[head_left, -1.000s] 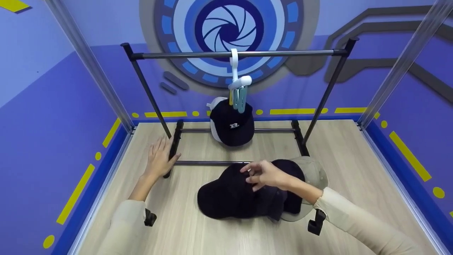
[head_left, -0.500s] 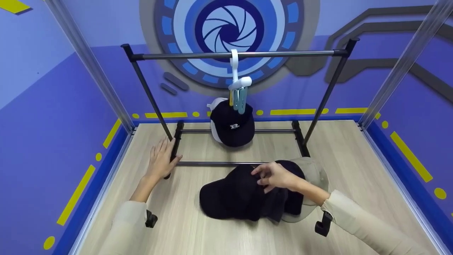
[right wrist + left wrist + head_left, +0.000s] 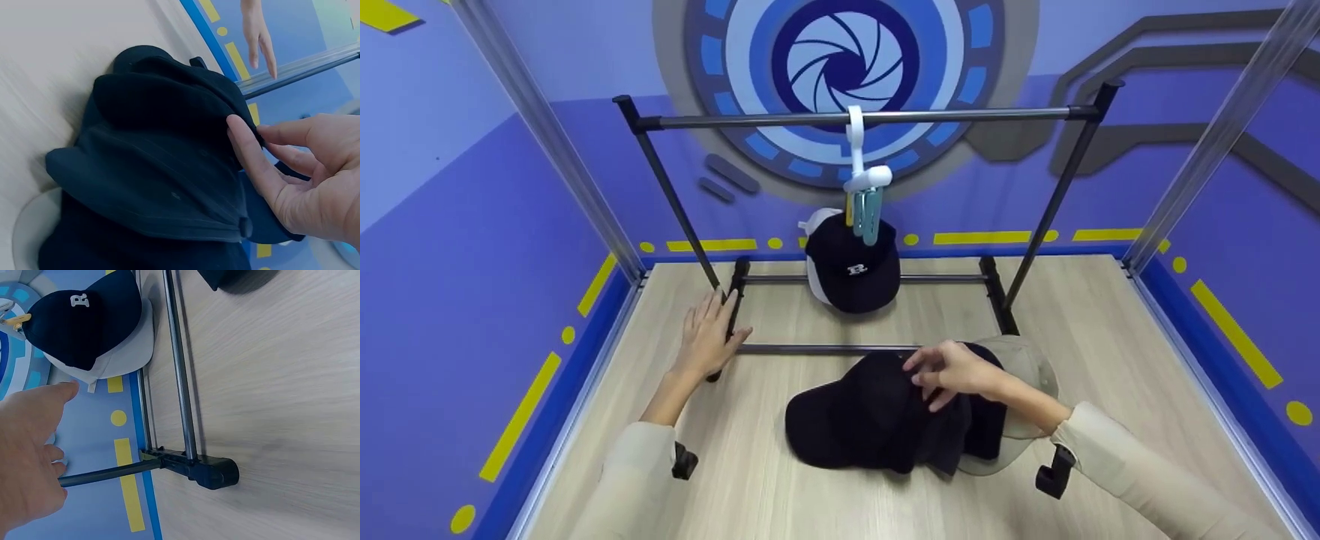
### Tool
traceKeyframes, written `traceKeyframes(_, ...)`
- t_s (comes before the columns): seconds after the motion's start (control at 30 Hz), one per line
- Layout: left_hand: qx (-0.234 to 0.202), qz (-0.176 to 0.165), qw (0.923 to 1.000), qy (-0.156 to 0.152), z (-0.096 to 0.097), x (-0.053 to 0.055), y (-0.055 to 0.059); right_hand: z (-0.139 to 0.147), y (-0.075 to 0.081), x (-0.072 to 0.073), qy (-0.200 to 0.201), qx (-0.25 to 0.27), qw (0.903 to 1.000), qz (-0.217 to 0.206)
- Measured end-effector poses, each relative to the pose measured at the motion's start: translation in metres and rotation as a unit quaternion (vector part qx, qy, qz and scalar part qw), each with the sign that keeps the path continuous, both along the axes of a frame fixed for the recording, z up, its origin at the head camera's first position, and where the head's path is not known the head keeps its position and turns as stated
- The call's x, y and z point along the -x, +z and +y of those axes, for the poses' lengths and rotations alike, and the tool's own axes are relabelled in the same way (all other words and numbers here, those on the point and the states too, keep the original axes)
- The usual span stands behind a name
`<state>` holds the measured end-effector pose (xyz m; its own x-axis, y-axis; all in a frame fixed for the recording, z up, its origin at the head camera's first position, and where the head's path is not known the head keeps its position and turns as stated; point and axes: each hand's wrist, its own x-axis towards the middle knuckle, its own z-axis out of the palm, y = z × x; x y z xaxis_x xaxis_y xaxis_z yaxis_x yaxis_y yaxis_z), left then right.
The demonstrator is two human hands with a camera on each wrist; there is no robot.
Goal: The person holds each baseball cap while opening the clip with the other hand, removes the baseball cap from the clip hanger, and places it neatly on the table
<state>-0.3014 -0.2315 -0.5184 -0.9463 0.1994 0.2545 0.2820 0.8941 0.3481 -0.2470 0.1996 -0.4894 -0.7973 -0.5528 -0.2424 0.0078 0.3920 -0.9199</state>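
My left hand (image 3: 706,341), fingers fairly straight and thumb spread, is beside the left foot of a black rack (image 3: 780,349); whether it touches the post I cannot tell. My right hand (image 3: 956,369), fingers loosely bent, hovers over a nested row of caps. In front is a black cap (image 3: 855,412), with a dark grey cap (image 3: 163,174) and another black cap (image 3: 986,427) behind it, and a beige cap (image 3: 1035,375) at the right end. The right wrist view has thumb and fingertips apart, close to the black cap's edge.
From the rack's top bar (image 3: 960,115) hangs a white hanger (image 3: 856,142) with teal clips (image 3: 870,214). Below it is a black cap with a white letter (image 3: 851,262), a white cap (image 3: 132,349) behind it. Blue-purple walls (image 3: 555,195) enclose the wooden tabletop (image 3: 735,480).
My right hand has shifted rightward along the row of caps, its fingers still loosely bent. The left hand stays near the rack's foot. The caps keep their arrangement.
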Motion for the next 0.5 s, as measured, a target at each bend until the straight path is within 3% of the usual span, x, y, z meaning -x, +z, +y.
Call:
traceKeyframes(0.13,-0.004,0.006,0.9999,-0.007,0.006,0.005,0.003,0.004,0.006,0.011,-0.013,0.005,0.9992,0.038)
traceKeyframes(0.23,-0.011,0.005,0.9999,-0.011,0.01,0.01,0.005,0.008,0.008,0.025,-0.024,-0.015,0.9939,0.107)
traceKeyframes(0.33,-0.008,-0.002,0.9998,-0.016,0.016,0.015,0.007,0.011,0.01,0.04,-0.031,-0.062,0.9818,0.177)
traceKeyframes(0.5,-0.002,0.003,0.9992,-0.039,0.028,0.021,0.012,0.011,0.013,0.065,-0.049,-0.136,0.9534,0.265)
